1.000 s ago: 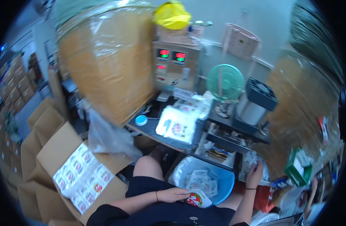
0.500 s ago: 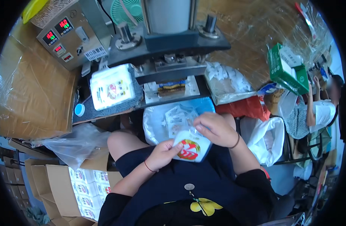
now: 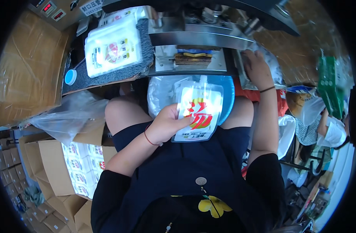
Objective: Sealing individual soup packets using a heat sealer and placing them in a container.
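My left hand (image 3: pixel 168 123) is closed on the left edge of a white spouted pouch (image 3: pixel 199 128) with large red characters, held upright over my lap. The pouch's clear spout points away from me, at its top. My right hand (image 3: pixel 258 69) reaches to the far right, into a shallow tray (image 3: pixel 240 66) of small white pieces (image 3: pixel 274 64). Its fingers look bent downward and slightly apart, with nothing visible in them. Behind the held pouch, a blue basin (image 3: pixel 227 99) with a clear plastic liner sits between my knees.
A sealing press (image 3: pixel 201 39) stands ahead, over a metal plate with a brown-and-blue bar (image 3: pixel 191 58). Stacked white pouches (image 3: pixel 112 50) lie on a grey mat (image 3: pixel 147 42), near a blue cap (image 3: pixel 70 77). An open carton (image 3: pixel 56 167) holds more pouches at left. Another person (image 3: pixel 331 130) sits at right.
My right hand has left the pouch and moved far right to the tray. My left hand has raised the pouch, its front now fully showing. The whole view has shifted.
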{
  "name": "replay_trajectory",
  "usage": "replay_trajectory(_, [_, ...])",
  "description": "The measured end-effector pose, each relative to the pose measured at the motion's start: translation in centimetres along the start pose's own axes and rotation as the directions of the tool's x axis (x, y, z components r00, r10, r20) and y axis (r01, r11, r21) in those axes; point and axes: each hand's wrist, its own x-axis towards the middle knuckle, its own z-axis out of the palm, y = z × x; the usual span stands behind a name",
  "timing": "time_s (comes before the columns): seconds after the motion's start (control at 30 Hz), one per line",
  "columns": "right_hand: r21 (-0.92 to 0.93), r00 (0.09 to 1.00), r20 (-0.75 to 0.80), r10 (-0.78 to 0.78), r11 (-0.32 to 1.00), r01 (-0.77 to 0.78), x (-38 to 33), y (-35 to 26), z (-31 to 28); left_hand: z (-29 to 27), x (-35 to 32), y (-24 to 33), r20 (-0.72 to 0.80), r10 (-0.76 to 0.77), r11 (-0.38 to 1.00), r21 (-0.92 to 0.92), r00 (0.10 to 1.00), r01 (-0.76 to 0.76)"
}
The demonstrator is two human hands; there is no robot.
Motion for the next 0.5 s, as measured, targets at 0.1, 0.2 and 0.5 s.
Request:
replay_trajectory(0.1, [0.090,0.996,-0.052,-0.078,0.992,0.083,0.8,0.2,1.4,-0.3,1.2,1.7,-0.019,0.021,0.997,-0.074,1.000,-0.022])
replay_trajectory(0.2, [0.172,0.989,-0.131,-0.075,0.980,0.097,0.3,-0.1,1.7,-0.8,2.8,4.0,-0.038,0.069,0.980,-0.187,0.997,-0.075])
replay_trajectory(0.5, [0.273,0.933,-0.360,-0.004,0.956,0.109,-0.7,-1.1,2.0,-2.0,4.4,5.1,-0.283,0.351,0.933,0.185,0.892,-0.309])
